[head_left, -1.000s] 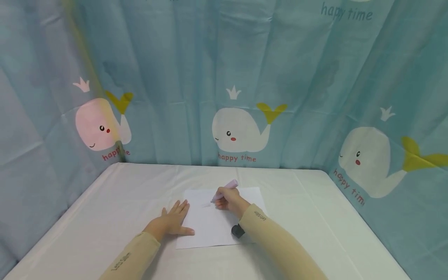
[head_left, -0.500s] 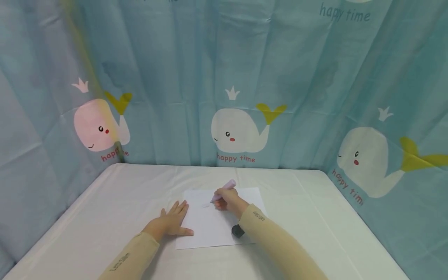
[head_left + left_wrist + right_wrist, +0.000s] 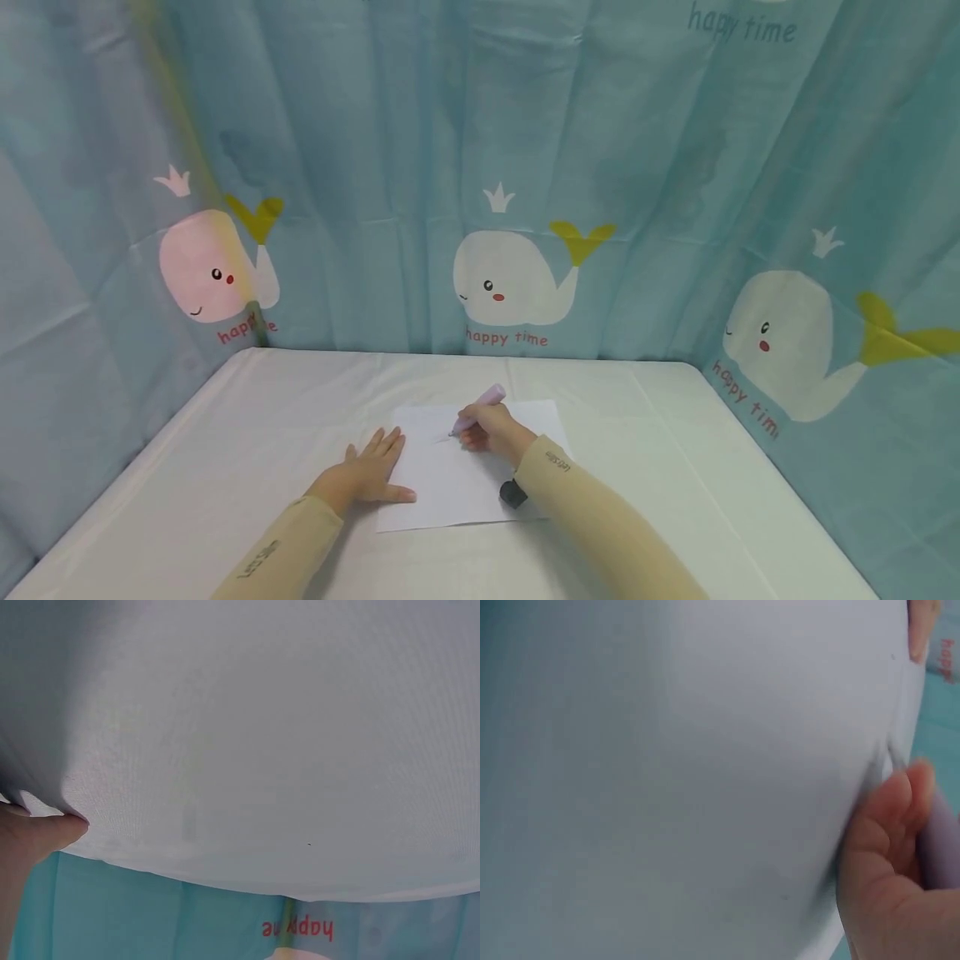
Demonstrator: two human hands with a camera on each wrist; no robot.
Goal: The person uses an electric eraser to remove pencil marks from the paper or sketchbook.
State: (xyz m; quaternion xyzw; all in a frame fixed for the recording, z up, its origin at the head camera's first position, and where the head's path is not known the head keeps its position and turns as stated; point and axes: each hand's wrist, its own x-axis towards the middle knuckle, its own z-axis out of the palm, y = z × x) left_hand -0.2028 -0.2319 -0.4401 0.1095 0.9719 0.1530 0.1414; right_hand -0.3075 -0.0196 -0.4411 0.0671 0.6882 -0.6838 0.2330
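My right hand (image 3: 491, 429) pinches a light purple marker (image 3: 491, 395) between thumb and fingers, its barrel slanting up to the right. The marker's tip is right at a white sheet of paper (image 3: 465, 487), beside a few faint strokes (image 3: 440, 439) in the upper part of the sheet. In the right wrist view, the thumb and fingers (image 3: 889, 847) partly cover the marker (image 3: 939, 844). My left hand (image 3: 363, 477) rests with spread fingers on the paper's left edge, thumb pointing right. Only part of the left hand (image 3: 37, 836) shows in the left wrist view.
The paper lies on a table with a white cloth (image 3: 225, 467). A small black object (image 3: 513, 493) sits beside the right sleeve (image 3: 592, 517), over the paper's lower right. Behind and beside the table hangs a blue curtain (image 3: 360, 167) with printed whales.
The marker's tip has shifted very slightly left with the right hand, and the faint strokes beside it look a little different. The left hand stays in place on the paper.
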